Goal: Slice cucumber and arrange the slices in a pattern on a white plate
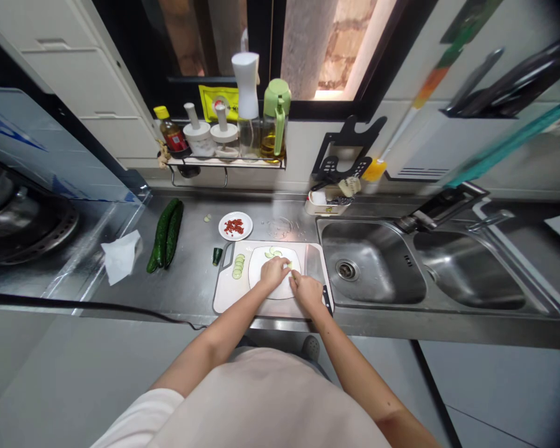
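My left hand (274, 274) is closed over a white square plate (280, 294), its fingertips pinching a pale green cucumber slice (289, 265). Close beside it, my right hand (307, 290) is also closed, thumb and fingers meeting at the slice's lower edge; the fingers partly hide it. Several cucumber slices (272, 252) lie fanned at the plate's far side. The plate rests on a cutting board (228, 298), where an overlapping row of cucumber slices (238, 266) lies to the left. At the board's right side is a wide-bladed kitchen knife (314, 264) with a black handle.
Left of the board are a cucumber end (217, 256), two whole cucumbers (168, 236) and a paper towel (121, 255). A small plate (223, 228) with red bits stands behind. To the right is a double sink (378, 267); a condiment rack (228, 163) hangs at the back.
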A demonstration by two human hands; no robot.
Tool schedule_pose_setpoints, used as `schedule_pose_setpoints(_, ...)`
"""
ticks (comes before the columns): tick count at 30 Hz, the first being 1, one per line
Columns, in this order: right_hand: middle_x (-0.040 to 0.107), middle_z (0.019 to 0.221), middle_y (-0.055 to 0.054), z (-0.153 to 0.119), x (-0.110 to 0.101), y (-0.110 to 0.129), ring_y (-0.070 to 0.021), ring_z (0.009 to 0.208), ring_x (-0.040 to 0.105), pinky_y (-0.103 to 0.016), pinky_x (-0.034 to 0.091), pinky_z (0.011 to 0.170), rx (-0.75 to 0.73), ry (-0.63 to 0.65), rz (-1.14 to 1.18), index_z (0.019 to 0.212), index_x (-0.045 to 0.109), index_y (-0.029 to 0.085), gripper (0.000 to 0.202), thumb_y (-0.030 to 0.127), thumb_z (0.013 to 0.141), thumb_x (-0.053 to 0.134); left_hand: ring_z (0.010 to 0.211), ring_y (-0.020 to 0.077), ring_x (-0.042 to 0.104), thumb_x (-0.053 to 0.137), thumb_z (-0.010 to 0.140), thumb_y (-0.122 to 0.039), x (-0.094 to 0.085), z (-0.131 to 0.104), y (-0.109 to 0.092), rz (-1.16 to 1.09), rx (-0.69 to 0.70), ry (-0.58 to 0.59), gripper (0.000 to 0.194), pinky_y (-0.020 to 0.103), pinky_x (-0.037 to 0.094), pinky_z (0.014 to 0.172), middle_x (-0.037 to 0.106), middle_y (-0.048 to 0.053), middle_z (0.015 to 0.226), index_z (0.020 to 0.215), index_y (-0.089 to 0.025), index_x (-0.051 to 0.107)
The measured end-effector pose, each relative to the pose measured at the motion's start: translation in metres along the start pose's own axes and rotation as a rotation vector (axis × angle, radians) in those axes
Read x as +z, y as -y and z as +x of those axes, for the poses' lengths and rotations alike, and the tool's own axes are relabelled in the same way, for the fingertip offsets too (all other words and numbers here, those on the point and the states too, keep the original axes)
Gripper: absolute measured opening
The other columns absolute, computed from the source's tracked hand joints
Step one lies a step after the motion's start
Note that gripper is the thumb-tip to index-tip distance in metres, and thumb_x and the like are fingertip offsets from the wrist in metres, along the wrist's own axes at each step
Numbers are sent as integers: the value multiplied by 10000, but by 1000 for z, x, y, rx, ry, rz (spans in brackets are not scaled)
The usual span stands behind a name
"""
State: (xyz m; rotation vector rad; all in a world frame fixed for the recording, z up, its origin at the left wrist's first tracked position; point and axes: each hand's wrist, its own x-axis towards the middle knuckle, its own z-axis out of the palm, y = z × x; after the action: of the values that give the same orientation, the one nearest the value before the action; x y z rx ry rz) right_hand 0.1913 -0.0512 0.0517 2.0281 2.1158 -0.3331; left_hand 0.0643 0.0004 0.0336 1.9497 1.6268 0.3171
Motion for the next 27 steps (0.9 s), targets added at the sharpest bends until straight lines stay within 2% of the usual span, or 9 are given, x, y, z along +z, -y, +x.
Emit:
schedule_pose_setpoints(10, 702, 920, -76, -2, -1, -1, -200, 832, 649, -267, 363, 680, 18, -6, 2, 1248, 534, 299, 376, 414, 959, 322, 905, 160, 597, 566, 848, -320, 1, 1, 0, -11, 21, -7, 256, 245, 434, 804, 659, 17, 963, 1078, -262, 661)
schedule_pose_setpoints(21, 695, 926, -86, 0, -1, -1, -194, 843, 645, -260, 362, 689, 10, 5, 6, 1247, 538, 273, 380, 401, 959, 325, 889, 164, 597, 567, 842, -327, 2, 1, 1, 2, 24, -20, 250, 246, 430, 774, 659, 12, 941, 1065, -264, 661)
schedule_pose_setpoints(27, 697, 902, -77, -1, -2, 0, -187, 807, 640, -260, 344, 670, 21, -17, 26, 1170, 574, 263, 353, 387, 962, 318, 888, 167, 601, 560, 839, -327, 1, 1, -1, 10, 4, -17, 263, 246, 432, 766, 663, 14, 937, 1074, -266, 662)
